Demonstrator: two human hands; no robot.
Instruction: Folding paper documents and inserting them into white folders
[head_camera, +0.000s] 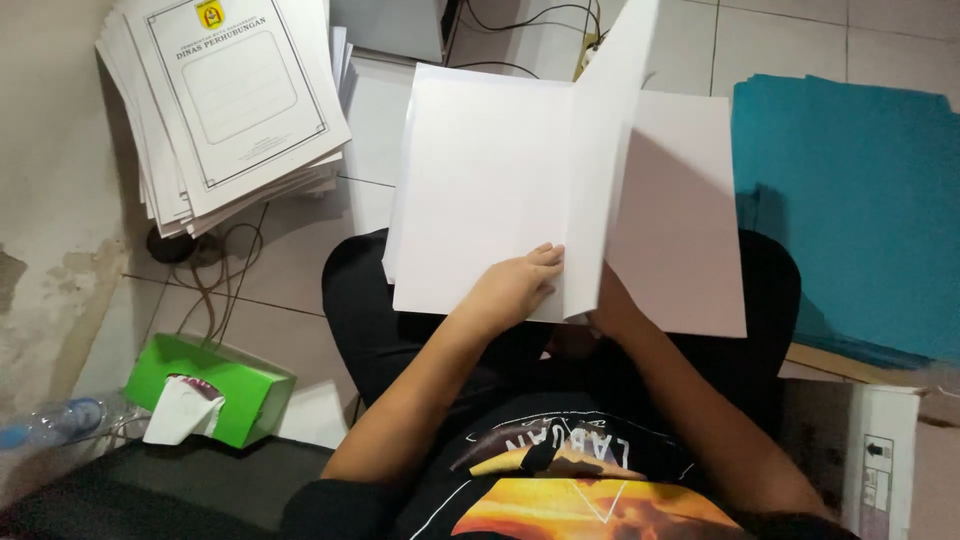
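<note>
open white folder (500, 190) on lap, blank inside, middle flap (605, 150) upright, right panel lying flat

Teal sheets (850, 190) right; printed stack (230, 100) left

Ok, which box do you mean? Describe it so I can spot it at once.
Start at the stack of printed white covers on the floor, upper left. Straight below it, near the person's left elbow, lies the tissue box: the only bright green thing, with a white tissue sticking out.

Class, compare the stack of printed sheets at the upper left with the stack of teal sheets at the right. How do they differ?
The printed sheets are white with a framed border; the teal sheets are plain coloured. The printed stack is fanned and skewed; the teal stack lies flatter and squarer. Both rest on the tiled floor, untouched by either hand.
</note>
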